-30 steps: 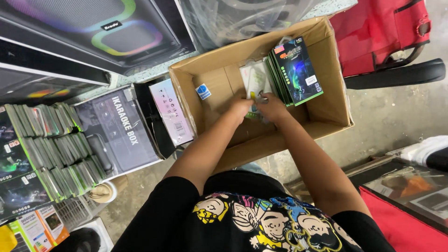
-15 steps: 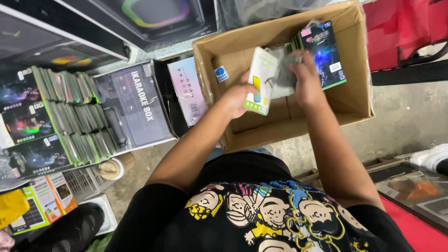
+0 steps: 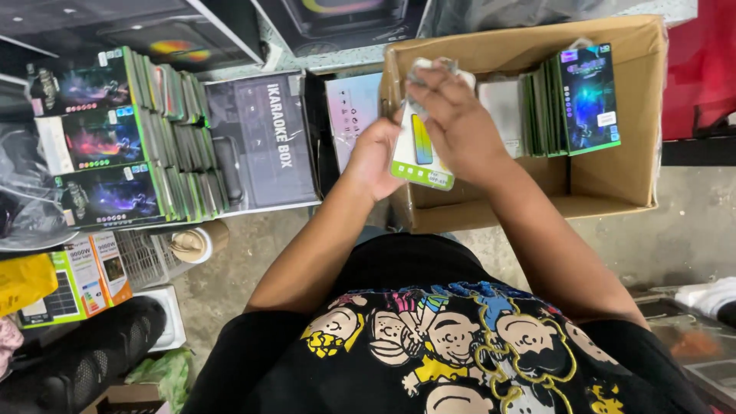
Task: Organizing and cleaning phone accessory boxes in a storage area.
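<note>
Left hand [image 3: 373, 157] gripped the white-and-green flat pack [image 3: 420, 149] from below while the right hand [image 3: 452, 115] pinched its top over the cardboard box [image 3: 613, 192], so I'd say steady support mattered.

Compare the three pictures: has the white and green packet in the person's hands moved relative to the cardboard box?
Yes. The white and green packet has come up out of the cardboard box and leftward, now held over the box's left wall.

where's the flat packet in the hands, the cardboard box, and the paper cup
flat packet [image 3: 420, 153], head view, on its white front with the green bottom edge
cardboard box [image 3: 625, 165], head view, on its bare inner right wall
paper cup [image 3: 201, 241], head view, on its lidded top
</note>
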